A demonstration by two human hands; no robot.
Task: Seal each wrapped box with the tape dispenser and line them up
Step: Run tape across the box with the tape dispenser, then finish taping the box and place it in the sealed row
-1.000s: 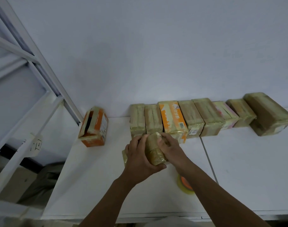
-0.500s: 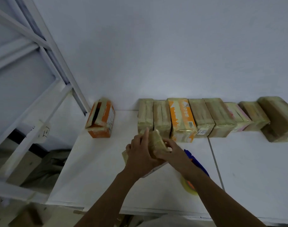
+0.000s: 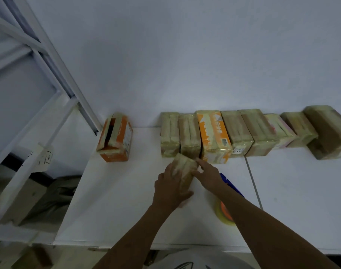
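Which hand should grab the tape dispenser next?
Right. The left hand grips the wrapped box; the right hand only touches it with straight fingers, and the tape dispenser lies beneath the right forearm.

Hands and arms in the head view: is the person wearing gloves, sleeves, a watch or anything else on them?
No. The left hand and right hand are bare, without gloves, and no ring shows. The left forearm and right forearm are bare as far as the frame's edge: no sleeve, watch or band is in view.
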